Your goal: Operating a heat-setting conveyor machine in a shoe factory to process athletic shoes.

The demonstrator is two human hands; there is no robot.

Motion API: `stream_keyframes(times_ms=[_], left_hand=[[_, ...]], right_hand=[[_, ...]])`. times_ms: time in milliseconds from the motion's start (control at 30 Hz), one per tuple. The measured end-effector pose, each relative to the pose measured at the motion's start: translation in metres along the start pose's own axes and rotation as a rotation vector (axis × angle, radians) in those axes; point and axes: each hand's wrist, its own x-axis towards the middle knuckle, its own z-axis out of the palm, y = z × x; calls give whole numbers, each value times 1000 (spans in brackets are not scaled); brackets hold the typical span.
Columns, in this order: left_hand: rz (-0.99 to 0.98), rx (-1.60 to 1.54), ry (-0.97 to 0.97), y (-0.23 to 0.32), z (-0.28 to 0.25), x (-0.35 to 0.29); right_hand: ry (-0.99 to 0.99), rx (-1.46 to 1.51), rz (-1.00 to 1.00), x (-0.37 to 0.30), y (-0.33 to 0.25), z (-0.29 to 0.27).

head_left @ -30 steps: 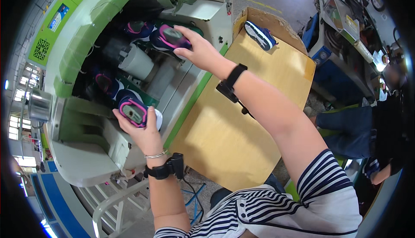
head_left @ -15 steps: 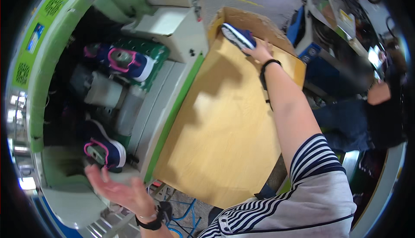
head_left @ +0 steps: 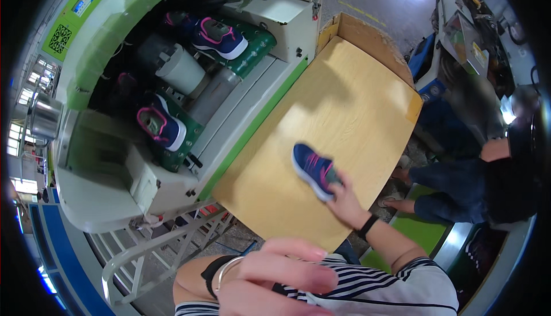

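Overhead, the big green-and-white rounded press machine (head_left: 86, 46) fills the picture from nine to twelve o'clock, with two navy-and-pink sneakers seated on its green pads: one (head_left: 219, 36) near twelve, the other (head_left: 160, 126) near nine. At centre lies the pale plywood worktable (head_left: 338, 103) with a cardboard lip at its far end. Toward three o'clock another person in dark clothes (head_left: 488, 178) crouches beside the table. On the board, just past centre toward five, a third navy sneaker with pink stripes (head_left: 314, 169) lies on its side; the right hand (head_left: 344, 201) grips its heel end with curled fingers. The left hand (head_left: 270, 284), at six o'clock, hangs close to the camera, fingers loosely spread, holding nothing. A heel-only grip looks weak: the shoe could twist loose and drop.
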Motion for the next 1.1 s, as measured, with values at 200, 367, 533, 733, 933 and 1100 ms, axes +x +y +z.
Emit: stream_keyframes(times_ms=[200, 367, 533, 733, 933, 1100], left_hand=[[32, -207, 116, 70, 38, -16], [340, -176, 141, 89, 58, -44], [287, -235, 36, 120, 40, -100], [291, -213, 29, 158, 41, -113], [463, -258, -105, 153, 25, -133], [119, 240, -139, 147, 1, -125]], right_hand=[[-65, 92, -119, -91, -68, 20], [82, 414, 235, -64, -101, 41], [37, 515, 194, -67, -123, 62], [69, 513, 7, -83, -112, 105], [162, 379, -28, -96, -116, 122], [137, 338, -4, -99, -113, 115]])
